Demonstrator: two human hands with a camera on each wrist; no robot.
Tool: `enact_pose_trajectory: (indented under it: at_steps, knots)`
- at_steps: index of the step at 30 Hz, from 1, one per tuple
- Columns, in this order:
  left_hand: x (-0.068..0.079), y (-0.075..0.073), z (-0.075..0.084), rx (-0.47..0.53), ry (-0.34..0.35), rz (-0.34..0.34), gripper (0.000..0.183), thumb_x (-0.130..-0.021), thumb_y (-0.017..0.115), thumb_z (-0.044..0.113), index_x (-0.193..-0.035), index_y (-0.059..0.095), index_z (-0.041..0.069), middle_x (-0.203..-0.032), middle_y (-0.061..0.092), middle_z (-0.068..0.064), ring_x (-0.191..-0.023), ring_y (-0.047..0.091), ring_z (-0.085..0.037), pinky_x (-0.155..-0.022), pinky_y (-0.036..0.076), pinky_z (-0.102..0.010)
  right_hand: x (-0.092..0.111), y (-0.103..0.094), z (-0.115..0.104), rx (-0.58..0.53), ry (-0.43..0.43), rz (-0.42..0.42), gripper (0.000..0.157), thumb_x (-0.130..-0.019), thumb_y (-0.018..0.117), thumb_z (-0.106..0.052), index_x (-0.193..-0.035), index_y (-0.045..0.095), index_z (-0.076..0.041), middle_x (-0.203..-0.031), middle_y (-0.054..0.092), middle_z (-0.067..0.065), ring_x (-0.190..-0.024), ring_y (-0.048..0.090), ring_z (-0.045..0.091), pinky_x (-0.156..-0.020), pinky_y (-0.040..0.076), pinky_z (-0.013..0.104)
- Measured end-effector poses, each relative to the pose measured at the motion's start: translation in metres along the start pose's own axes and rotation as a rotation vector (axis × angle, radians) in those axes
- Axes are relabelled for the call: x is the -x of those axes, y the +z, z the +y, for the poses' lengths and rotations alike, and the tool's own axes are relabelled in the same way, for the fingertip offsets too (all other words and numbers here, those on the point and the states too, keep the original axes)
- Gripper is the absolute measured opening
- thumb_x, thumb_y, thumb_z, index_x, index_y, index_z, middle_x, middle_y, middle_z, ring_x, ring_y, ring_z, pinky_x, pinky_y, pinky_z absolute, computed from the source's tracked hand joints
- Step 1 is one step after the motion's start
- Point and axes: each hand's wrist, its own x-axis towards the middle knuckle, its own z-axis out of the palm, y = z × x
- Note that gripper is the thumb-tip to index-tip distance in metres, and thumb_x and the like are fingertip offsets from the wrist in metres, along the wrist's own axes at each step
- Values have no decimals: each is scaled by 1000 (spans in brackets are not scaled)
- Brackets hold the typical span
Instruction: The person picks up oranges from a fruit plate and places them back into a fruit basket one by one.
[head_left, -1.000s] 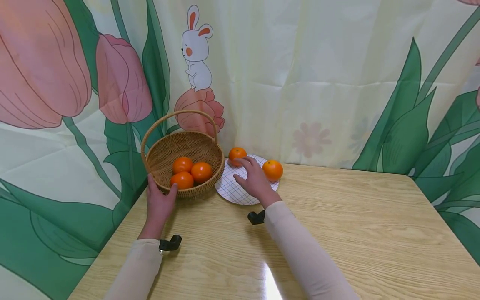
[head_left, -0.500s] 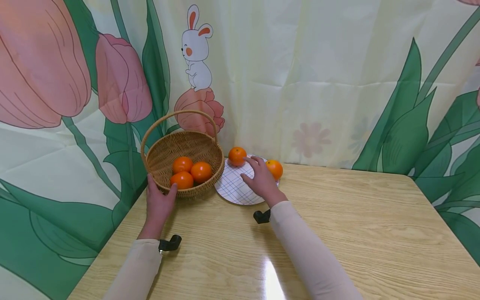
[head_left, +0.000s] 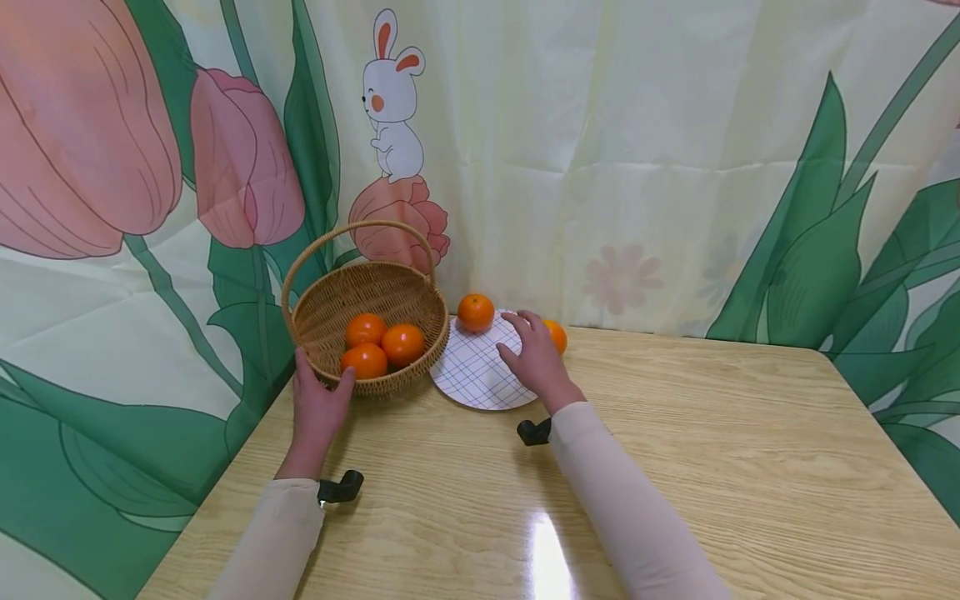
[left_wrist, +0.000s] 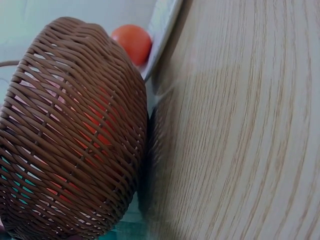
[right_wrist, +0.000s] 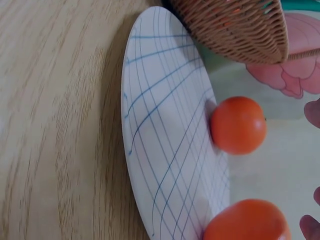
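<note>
Basket, seen from the head: a woven basket (head_left: 367, 287) stands at the far left of the table (head_left: 720, 450), its hoop handle up; three glossy orange fruits (head_left: 404, 345) sit bunched inside by the near rim.
Left hand: the left grip (head_left: 321, 407) has hold of the basket at its near-left rim, thumb at the front, fingers round the side; a pale sleeve (head_left: 272, 533) runs back from it.
Plate: a white plate (head_left: 480, 379) ruled with blue lines lies just beside the basket; the left mandarin (head_left: 476, 312) sits at its far-left edge; the right mandarin (head_left: 556, 335) is partly hidden behind the fingers.
Right hand: the right grip (head_left: 534, 357) hovers over the plate's right side, thumb and fingers apart, loosely bent round nothing.
Curtain: a pale curtain (head_left: 570, 100) hangs behind, printed with tulips and a white rabbit (head_left: 396, 137).
Weave, left wrist: the basket's brown side fills the left; orange glows through the gaps; one mandarin peeks past it by the plate's edge; I can't tell the hold from here.
Mandarins, right wrist: both sit along the plate's far side, apart from each other; separated fingertips (right_wrist: 313, 113) show at the picture's edge, clear of the fruit.
</note>
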Motion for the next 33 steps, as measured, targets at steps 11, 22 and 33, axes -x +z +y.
enact_pose_trajectory:
  at_steps: [11,22,33]
  knots:
    - [-3,1,-3,-4,15,13,99,-93,56,46,-155,-16,19,-161,3,-21,-143,21,-46,-109,31,-59,-2,-2,13,18,-11,52,58,-88,70,-29,-141,48,-18,-147,38,16,-132,42,37,-107,42,50]
    - [-2,2,-5,-5,49,31,99,-93,57,46,-156,-12,15,-161,4,-21,-144,20,-45,-111,27,-61,-3,-4,21,66,36,62,58,-86,71,-30,-139,50,-19,-146,40,15,-131,41,38,-108,35,58]
    - [-1,1,-3,-10,45,31,98,-93,57,45,-156,-12,14,-160,5,-22,-143,22,-46,-111,28,-62,-5,-6,27,54,112,44,56,-86,71,-29,-137,50,-20,-147,37,15,-130,40,38,-108,32,59]
